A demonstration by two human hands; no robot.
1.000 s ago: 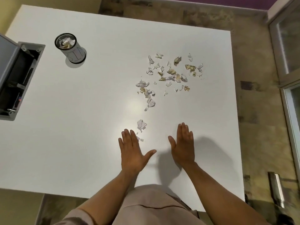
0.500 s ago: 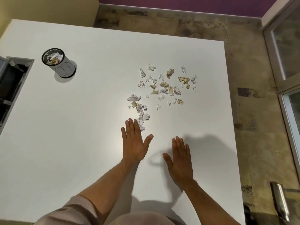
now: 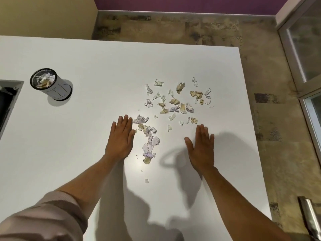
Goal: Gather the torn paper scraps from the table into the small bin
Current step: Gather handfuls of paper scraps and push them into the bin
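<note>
Between two flat, spread hands: paper scraps (image 3: 173, 108)
Left hand (image 3: 120, 138) touches the near trail; right hand (image 3: 201, 146) lies just beside; bin (image 3: 50, 84) far left.

The surface (image 3: 86, 153) is plain white, with grey shadows of the arms across it at six o'clock. The paper scraps (image 3: 173, 105) are a mix of white, pale lilac with faint printed lines, and tan or beige pieces. At nine o'clock the small bin (image 3: 52, 86) is light grey with a black rim and holds white and tan scraps. The floor (image 3: 191, 30) at twelve o'clock is mottled brown and ochre, below a purple wall (image 3: 173, 4). The sleeve (image 3: 40, 221) is pale pinkish-beige.
</note>
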